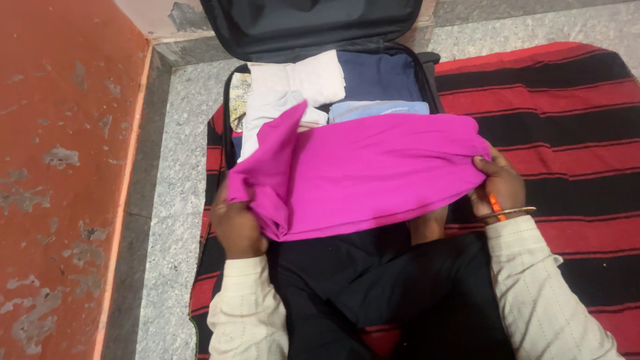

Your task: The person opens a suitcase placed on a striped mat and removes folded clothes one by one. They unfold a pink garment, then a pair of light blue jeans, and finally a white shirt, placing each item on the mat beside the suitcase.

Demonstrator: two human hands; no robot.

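Open suitcase on a striped mat

A black suitcase (320, 27) holds folded white clothes (293, 87) and blue clothes (380, 79). It lies on a red-black striped mat (567, 113), near a peeling orange wall (60, 167).

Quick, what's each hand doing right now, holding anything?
Left hand: closed, gripping the left end of the magenta cloth.
Right hand: closed, gripping the cloth's right end.
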